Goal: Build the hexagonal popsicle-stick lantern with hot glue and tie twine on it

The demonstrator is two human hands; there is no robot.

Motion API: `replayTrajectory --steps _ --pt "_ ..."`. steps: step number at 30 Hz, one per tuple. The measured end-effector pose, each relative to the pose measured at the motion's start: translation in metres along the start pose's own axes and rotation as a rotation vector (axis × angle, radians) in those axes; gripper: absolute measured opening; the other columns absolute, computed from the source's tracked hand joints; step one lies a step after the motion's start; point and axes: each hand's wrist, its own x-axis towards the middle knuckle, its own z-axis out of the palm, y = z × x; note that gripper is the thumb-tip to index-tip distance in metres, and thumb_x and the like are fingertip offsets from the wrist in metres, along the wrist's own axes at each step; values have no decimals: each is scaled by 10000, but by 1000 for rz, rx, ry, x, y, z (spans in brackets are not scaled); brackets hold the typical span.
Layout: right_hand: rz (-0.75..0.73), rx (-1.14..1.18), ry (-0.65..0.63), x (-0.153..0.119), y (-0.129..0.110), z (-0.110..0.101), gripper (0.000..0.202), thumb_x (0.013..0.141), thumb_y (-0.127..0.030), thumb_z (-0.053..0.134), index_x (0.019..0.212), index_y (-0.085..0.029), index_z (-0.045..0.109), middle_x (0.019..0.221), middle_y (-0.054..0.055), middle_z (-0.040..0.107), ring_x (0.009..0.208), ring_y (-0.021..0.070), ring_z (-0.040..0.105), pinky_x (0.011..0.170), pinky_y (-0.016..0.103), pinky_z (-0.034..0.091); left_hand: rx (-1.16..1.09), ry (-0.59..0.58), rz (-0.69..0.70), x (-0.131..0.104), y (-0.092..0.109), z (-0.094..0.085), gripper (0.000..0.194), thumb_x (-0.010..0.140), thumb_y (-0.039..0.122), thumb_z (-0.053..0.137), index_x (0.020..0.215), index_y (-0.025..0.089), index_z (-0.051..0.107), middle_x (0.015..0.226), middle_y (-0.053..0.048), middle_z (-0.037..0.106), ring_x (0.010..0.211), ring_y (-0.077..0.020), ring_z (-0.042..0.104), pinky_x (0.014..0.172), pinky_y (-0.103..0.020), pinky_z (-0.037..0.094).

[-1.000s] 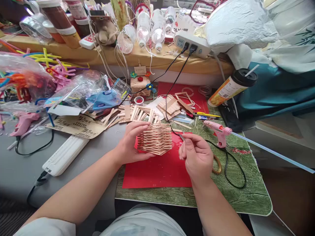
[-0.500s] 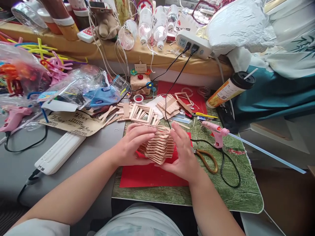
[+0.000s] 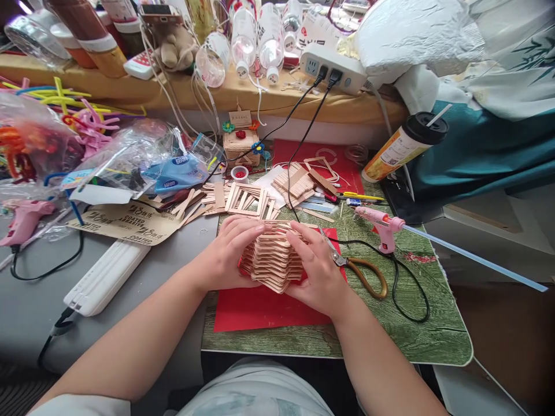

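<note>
A layered structure of stacked wooden craft sticks stands over a red sheet on the green wood-patterned board. Its layers form a zigzag outline. My left hand is wrapped round its left side, fingers over the top edge. On the right side, my right hand grips it with curled fingers. The palms hide parts of both sides. Just beyond my right hand lie pliers with brown handles. Behind the structure are loose craft sticks and small stick frames.
A pink glue gun with a long glue stick lies at the right, its black cord looping on the board. A lidded cup leans behind it. At left are a white power strip, sandpaper and plastic bags.
The view has shifted slightly. My right hand's fingers have come down closer around the structure, and its zigzag front faces me a little more squarely. More of the pliers shows.
</note>
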Motion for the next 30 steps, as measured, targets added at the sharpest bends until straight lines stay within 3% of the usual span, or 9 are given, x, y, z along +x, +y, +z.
replayTrajectory --steps 4,7,10,15,21,26,30 --pt "61 34 -11 -2 1 1 1202 895 -493 897 1790 -358 107 1781 161 330 1667 414 350 1370 709 295 32 -25 -42 -1 0 -2 1128 802 454 946 1712 322 293 1465 -164 670 1330 -371 657 1166 -570 484" --pt "219 52 -47 -5 1 3 1292 866 -524 917 1794 -355 33 1819 152 280 1695 419 290 1355 698 343 21 -20 -71 -1 0 -3 1091 793 441 949 1690 310 341 1477 -168 652 1333 -369 649 1172 -560 489" --pt "324 69 -63 -6 3 6 1304 844 -493 939 1790 -368 51 1796 138 353 1665 406 363 1334 667 404 12 -8 -109 -1 -2 -3 1103 783 407 952 1692 294 338 1485 -177 631 1363 -375 624 1181 -564 490" --pt "297 82 -4 -3 3 9 1263 865 -501 922 1789 -324 80 1702 178 488 1600 399 462 1314 654 427 23 -31 -140 -1 -4 -1 1138 801 394 940 1722 289 279 1546 -197 596 1415 -387 596 1205 -572 479" --pt "300 59 19 -1 2 10 1222 888 -545 892 1784 -262 111 1644 212 549 1541 402 535 1290 655 451 13 -34 -151 0 -4 -1 1041 828 418 928 1688 286 355 1520 -185 620 1403 -378 611 1197 -546 491" --pt "279 43 48 -2 4 12 1095 897 -522 888 1748 -276 245 1630 185 567 1547 384 532 1294 625 464 9 -22 -135 -1 -4 -1 1017 841 386 918 1686 284 362 1523 -183 622 1411 -371 606 1213 -548 481" --pt "289 55 45 -2 2 12 1134 897 -543 885 1762 -283 200 1654 189 546 1567 392 508 1298 637 455 8 -13 -119 -1 -4 -1 1036 832 383 927 1692 280 358 1527 -186 623 1412 -373 608 1211 -542 486"
